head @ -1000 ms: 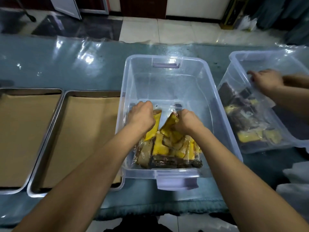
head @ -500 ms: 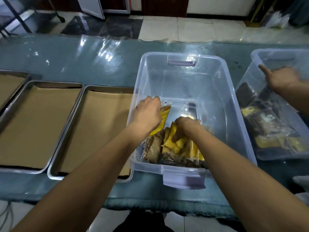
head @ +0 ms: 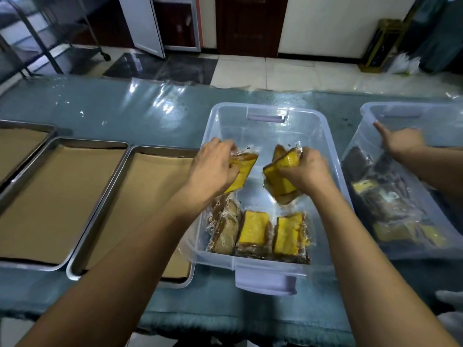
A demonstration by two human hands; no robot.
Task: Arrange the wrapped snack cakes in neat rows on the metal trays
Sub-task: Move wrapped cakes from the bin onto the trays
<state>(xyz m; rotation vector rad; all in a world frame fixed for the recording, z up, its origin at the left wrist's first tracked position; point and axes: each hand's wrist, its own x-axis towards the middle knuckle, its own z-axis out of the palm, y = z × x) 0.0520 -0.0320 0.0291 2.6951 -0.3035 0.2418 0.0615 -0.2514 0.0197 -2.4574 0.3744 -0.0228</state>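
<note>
While raised over the clear plastic bin [head: 323,136], left hand [head: 213,169] grips one yellow wrapped snack cake [head: 241,172]; right hand [head: 304,171] clasps several yellow wrapped cakes [head: 280,176].

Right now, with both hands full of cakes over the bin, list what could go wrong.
1. The right hand grips several wrapped cakes in a loose bunch; one could slip back into the clear bin.
2. The left hand pinches its cake by one end, so it may land crooked on the nearest tray.

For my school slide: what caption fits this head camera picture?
Both hands, left and right, lift wrapped snack cakes from a clear bin.
</note>
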